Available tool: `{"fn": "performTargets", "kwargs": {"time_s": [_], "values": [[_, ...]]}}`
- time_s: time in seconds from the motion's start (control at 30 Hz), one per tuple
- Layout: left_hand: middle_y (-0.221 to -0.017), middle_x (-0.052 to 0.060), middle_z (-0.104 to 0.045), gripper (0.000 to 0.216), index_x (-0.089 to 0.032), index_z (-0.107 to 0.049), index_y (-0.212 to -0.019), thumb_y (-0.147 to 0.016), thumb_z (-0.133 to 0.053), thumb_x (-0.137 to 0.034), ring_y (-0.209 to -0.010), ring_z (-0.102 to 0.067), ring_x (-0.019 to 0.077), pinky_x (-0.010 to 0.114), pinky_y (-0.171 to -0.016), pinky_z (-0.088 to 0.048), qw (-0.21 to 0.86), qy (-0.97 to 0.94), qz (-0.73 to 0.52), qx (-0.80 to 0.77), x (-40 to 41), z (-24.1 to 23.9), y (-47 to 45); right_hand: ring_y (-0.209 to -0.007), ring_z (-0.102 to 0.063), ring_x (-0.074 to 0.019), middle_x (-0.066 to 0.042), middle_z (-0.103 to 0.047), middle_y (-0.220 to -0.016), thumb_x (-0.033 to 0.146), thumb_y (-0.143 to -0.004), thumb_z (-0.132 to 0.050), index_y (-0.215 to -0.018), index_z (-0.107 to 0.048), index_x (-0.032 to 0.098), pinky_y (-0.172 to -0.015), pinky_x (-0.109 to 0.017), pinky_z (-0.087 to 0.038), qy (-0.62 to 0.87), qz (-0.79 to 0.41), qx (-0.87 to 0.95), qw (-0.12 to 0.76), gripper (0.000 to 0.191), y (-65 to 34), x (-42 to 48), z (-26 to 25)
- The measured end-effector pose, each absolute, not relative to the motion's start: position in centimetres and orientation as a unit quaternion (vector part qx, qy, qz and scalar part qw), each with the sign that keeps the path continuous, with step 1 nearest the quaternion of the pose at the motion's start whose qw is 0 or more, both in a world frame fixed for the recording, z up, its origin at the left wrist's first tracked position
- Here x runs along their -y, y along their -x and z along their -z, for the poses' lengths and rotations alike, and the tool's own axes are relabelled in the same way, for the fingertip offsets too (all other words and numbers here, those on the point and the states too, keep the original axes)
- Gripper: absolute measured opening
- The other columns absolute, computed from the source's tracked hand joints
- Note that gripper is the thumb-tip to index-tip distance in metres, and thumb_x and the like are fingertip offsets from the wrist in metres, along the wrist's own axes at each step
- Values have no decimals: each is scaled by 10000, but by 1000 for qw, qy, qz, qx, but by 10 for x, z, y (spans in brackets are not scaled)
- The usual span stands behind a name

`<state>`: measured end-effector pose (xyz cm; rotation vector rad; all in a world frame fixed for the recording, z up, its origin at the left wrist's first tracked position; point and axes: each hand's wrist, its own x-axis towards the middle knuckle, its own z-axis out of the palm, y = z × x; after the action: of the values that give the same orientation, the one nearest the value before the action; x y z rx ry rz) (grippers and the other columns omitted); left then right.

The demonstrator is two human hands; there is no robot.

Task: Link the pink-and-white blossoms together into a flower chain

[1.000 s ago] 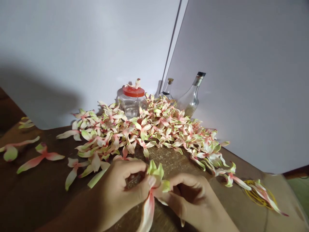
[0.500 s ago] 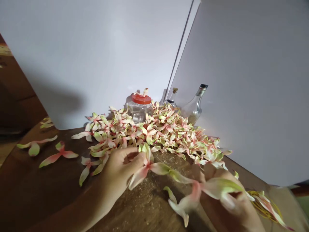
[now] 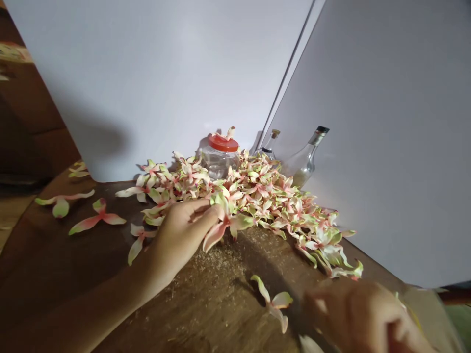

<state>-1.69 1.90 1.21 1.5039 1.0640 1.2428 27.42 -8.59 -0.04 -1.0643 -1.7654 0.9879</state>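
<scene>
My left hand (image 3: 180,240) is at the near edge of a large heap of pink-and-green artificial flowers (image 3: 265,201), pinching a single flower (image 3: 225,223) in its fingertips. On the wooden table (image 3: 221,289), a loose flower (image 3: 273,301) lies apart from the heap. My right hand (image 3: 362,318) is blurred at the lower right, just beyond that flower. Its curled fingers hide whatever they may hold, and a pale petal (image 3: 309,344) shows below it.
A glass jar with a red lid (image 3: 220,156) and two glass bottles (image 3: 303,162) stand against white wall panels behind the heap. Several loose flowers (image 3: 99,215) lie at the table's left. Fine crumbs (image 3: 209,269) are scattered on the wood.
The flower held in my right hand in the earlier frames now lies on the table. My right hand has moved right, and my left hand has moved up towards the heap with its flower.
</scene>
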Motion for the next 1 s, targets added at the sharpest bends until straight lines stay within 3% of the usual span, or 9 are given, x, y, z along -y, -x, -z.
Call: {"fn": "performTargets", "kwargs": {"time_s": [0.1, 0.2, 0.43, 0.53, 0.63, 0.77, 0.9, 1.0], "values": [[-575, -56, -370, 411, -174, -511, -623, -971, -549, -389, -564, -363, 92, 252, -531, -254, 385, -691, -450, -415, -8, -11, 12, -625, -616, -151, -11, -663, -694, 597, -832, -779, -840, -747, 296, -591, -269, -487, 421, -459, 675, 396, 303, -257, 82, -11], [-590, -56, -411, 379, -177, -498, -642, -986, -519, -334, -573, -394, 89, 240, -528, -266, 369, -735, -409, -394, 4, -7, 4, -690, -626, -127, -7, -684, -796, 475, -947, -702, -935, -737, 272, -624, -233, -490, 462, -473, 647, 380, 206, -234, 76, -14], [-581, -68, -453, 359, -177, -425, -626, -964, -538, -210, -568, -423, 79, 229, -572, -302, 290, -800, -368, -374, 15, -5, -1, -590, -539, -113, 12, -602, -707, 519, -973, -647, -883, -617, 215, -533, -233, -424, 561, -385, 629, 377, 318, -208, 73, -1], [-665, -59, -545, 294, -173, -482, -662, -949, -544, -147, -635, -494, 80, 222, -640, -347, 276, -819, -354, -356, 18, -8, -2, -585, -545, -123, 22, -590, -686, 532, -952, -673, -975, -646, 222, -530, -245, -418, 579, -359, 620, 388, 312, -207, 72, 1], [-767, -50, -626, 232, -179, -562, -740, -962, -527, -123, -725, -561, 83, 216, -711, -379, 299, -826, -339, -337, 21, -8, -3, -628, -542, -122, 10, -595, -711, 468, -955, -693, -916, -713, 223, -569, -253, -417, 558, -322, 657, 391, 249, -208, 70, 0], [-644, -48, -535, 338, -173, -532, -666, -995, -544, -251, -627, -491, 88, 235, -610, -331, 361, -804, -325, -342, 18, -5, -2, -704, -578, -142, -19, -616, -747, 434, -947, -709, -819, -740, 219, -629, -271, -450, 530, -296, 679, 413, 252, -210, 68, -5], [-586, -47, -424, 436, -183, -523, -673, -1006, -534, -463, -546, -391, 95, 246, -508, -253, 501, -672, -389, -383, 6, -4, 3, -740, -602, -186, -50, -625, -751, 567, -829, -796, -879, -779, 215, -632, -293, -494, 503, -315, 691, 413, 356, -208, 63, -12], [-575, -59, -320, 502, -194, -434, -642, -980, -568, -540, -524, -279, 86, 256, -497, -190, 539, -602, -435, -398, -4, -5, 6, -770, -607, -205, -58, -620, -755, 649, -777, -806, -907, -784, 231, -654, -304, -507, 474, -342, 706, 400, 439, -205, 59, -15]]}}
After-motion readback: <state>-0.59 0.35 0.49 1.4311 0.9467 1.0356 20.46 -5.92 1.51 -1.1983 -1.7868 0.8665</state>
